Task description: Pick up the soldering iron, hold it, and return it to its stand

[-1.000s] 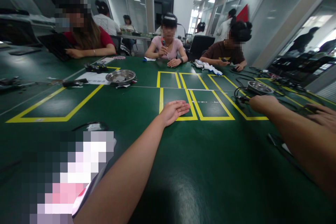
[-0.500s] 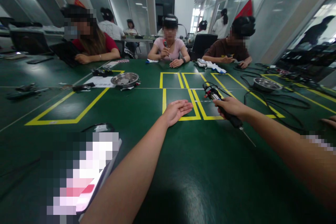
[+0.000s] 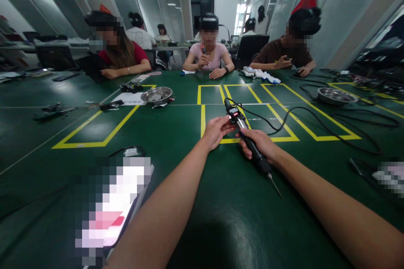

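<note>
My right hand wraps round the black body of an electric screwdriver. The tool slants over the green table, its long thin bit pointing down towards my right side. At the tool's cable end, the fingertips and thumb of my left hand close against the housing; how firmly they grip is hard to tell. A black cable runs from that end off to the right. Yellow tape outlines lie on the table beneath and beyond both hands.
A lit, blurred screen lies beside my left forearm. Metal bowls stand at the left and right. White gloves lie at the far side, where three people sit. Loose cable loops cover the right side.
My right hand has brought the electric screwdriver leftward to my left hand. The left hand, open and palm up before, now has its fingers at the tool's cable end. The view has shifted slightly.
</note>
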`<state>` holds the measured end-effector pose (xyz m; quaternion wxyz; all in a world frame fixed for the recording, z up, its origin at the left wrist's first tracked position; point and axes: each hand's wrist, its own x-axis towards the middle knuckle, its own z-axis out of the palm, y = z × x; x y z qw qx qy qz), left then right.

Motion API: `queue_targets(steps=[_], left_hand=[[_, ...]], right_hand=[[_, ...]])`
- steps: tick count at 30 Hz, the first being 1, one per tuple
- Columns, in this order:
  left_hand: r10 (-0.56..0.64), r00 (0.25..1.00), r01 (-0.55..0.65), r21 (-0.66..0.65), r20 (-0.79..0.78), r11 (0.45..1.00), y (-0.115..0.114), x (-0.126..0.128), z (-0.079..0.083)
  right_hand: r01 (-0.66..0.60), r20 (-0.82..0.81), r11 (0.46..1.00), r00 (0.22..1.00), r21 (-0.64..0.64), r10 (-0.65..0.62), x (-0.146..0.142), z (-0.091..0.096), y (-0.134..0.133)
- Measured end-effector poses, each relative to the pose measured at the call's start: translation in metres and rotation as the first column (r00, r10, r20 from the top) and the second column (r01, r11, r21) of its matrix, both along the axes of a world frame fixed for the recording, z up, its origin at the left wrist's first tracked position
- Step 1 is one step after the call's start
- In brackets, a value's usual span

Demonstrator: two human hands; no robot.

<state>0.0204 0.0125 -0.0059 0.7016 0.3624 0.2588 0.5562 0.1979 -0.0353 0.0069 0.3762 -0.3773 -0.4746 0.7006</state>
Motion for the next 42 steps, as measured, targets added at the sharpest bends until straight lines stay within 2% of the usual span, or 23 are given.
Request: queue_targets(steps=[5,8,23,36,42], left_hand=[[0.11,0.994,-0.11,-0.028,-0.014,0.994,-0.0013,0.0026,0.0034],[0.13,0.991,-0.131,-0.036,-0.008,0.991,-0.0013,0.0028,0.0043],[0.041,0.997,-0.038,-0.048,0.069,0.998,-0.0009,-0.0027,0.0047],[-0.003,0.994,0.005,-0.02,0.11,1.0,-0.0009,-0.004,0.003],[-0.002,0.994,0.008,-0.053,0.108,0.999,0.0006,-0.0035,0.003]], right_hand=[[-0.009,-0.016,1.0,1.0,-0.013,0.009,0.0017,0.0034,-0.002],[-0.008,-0.028,1.0,1.0,-0.027,0.008,0.0015,0.0049,-0.0019],[0.011,-0.068,0.998,0.998,-0.057,-0.014,0.0028,0.0043,0.0],[0.02,-0.074,0.998,0.997,-0.052,-0.024,0.0039,0.0049,-0.0001],[0.007,-0.083,0.999,0.997,-0.041,-0.011,0.004,0.0041,-0.0003]])
